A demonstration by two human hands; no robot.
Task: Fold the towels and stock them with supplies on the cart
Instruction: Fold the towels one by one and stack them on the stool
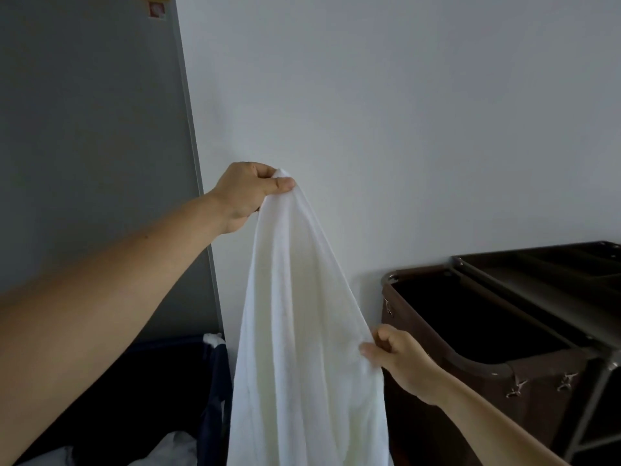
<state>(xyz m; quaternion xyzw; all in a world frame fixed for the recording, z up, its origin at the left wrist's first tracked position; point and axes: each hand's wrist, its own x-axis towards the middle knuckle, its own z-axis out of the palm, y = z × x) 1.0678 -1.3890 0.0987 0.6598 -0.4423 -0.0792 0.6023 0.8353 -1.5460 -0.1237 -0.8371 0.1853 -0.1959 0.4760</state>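
Against the pale wall (369,95), we hold a white towel (302,314) up in the air. Our left grip (247,195) is raised high at the end of an outstretched arm and pinches the towel's top corner between the thumb and curled fingers. Our right grip (400,358) sits lower and further right, with its fingers curled round the towel's right edge and the thumb pressed on the cloth. The towel hangs from the upper grip in long soft folds, widens downward and runs out of the bottom of the view.

To our right the dark brown cart (598,381) stands near the wall. Its brown fabric bag (470,398) is open at the top, tied to a metal frame, and dark inside. Beyond the bag we see the cart's top tray (554,264), with dividers. The towel's lower right side overlaps the bag's left end; we cannot tell whether they touch.

At the lower left a dark blue bin (211,381) holds crumpled white linen (174,445). Above it rises a grey panel (94,129) with a small red-and-white sticker (157,10) near its top.
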